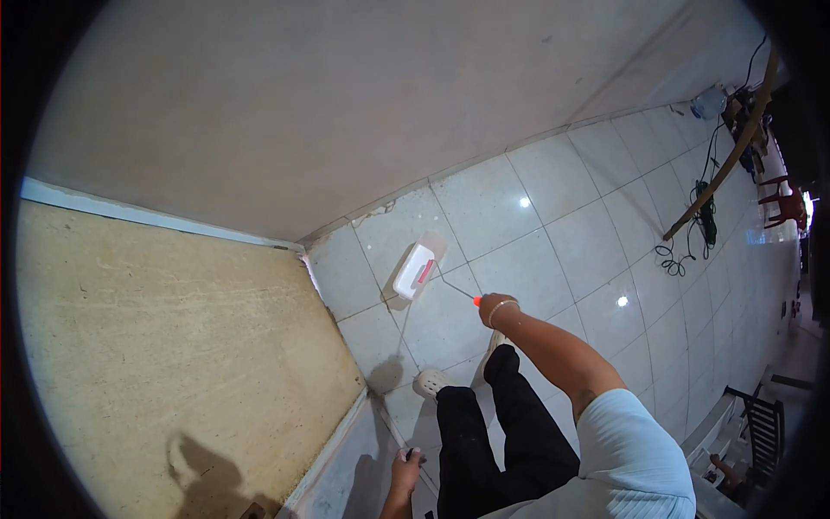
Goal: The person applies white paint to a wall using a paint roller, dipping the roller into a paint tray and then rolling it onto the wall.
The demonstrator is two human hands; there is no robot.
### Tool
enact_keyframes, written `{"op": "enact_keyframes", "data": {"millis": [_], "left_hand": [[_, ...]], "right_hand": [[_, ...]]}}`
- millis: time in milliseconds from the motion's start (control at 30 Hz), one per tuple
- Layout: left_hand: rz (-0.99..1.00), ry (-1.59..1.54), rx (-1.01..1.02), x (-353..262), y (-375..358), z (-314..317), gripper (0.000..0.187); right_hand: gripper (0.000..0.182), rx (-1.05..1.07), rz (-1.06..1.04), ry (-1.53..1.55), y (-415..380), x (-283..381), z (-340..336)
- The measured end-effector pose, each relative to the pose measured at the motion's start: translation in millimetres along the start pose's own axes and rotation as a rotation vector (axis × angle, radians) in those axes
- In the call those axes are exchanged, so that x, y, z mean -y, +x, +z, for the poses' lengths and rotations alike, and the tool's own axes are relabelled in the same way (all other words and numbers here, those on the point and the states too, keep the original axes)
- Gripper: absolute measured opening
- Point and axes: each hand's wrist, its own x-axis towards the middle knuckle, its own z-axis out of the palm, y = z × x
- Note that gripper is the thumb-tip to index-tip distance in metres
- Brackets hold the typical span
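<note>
Here's the white oblong piece, low over or on the tiles near the corner where the walls meet, its long side at a slant, and I've got a pinkish-red strip along its right edge. I can't tell from here whether that strip is part of the white piece or a separate part beside it. From close by the strip runs a thin rod, bent partway, straight back to an orange handle, and my right hand has that handle, fingers wrapped around it, a pale band at the wrist, arm stretched well forward. Down low, my left hand hangs by the side wall, fingers curled near something dark; whether it grips anything, I can't tell.

Around it all, pale floor tiles, with light-coloured shoes and black trousers just below the white piece. A yellowish panel fills the left, a plain wall rises above. Over on the right, a wooden pole slants to the floor beside dark coiled cable, and farther off I've got a red chair.
</note>
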Motion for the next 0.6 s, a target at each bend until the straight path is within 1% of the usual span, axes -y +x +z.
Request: {"op": "enact_keyframes", "data": {"millis": [33, 100, 200, 267, 333, 400, 467, 533, 600], "left_hand": [[-0.017, -0.03, 0.009, 10.8, 4.0, 1.2, 0.027], [-0.036, -0.066, 0.017, 17.4, 2.1, 2.7, 0.028], [-0.057, -0.14, 0.026, 3.4, -11.9, 4.8, 0.03], [-0.103, -0.096, 0.004, 4.2, -13.5, 5.0, 0.032], [-0.096, -0.104, -0.001, 1.7, -14.4, 4.7, 0.033], [-0.093, -0.112, -0.006, -0.9, -16.8, 3.6, 0.033], [-0.055, -0.117, 0.007, -2.8, -18.2, 1.2, 0.037], [-0.052, -0.107, 0.007, 3.4, -14.1, -0.3, 0.037], [-0.042, -0.1, 0.003, 8.6, -10.6, -1.8, 0.037]], "right_hand": [[0.029, 0.003, -0.002, -0.003, 7.3, 5.7, -2.9], [0.024, 0.021, -0.063, -0.104, 23.3, 15.6, -6.6], [0.025, 0.037, -0.065, -0.181, 25.7, 34.3, -25.0], [0.026, 0.065, -0.034, -0.145, 30.1, 43.5, -33.9], [0.026, 0.105, -0.085, -0.231, 32.5, 52.4, -40.9], [0.025, 0.121, -0.092, -0.268, 35.8, 61.5, -49.6], [0.025, 0.136, -0.094, -0.3, 33.7, 71.5, -63.7], [0.022, 0.201, -0.06, -0.395, 31.5, 80.4, -76.7], [0.022, 0.209, -0.043, -0.404, 35.3, 85.2, -76.6]]}}
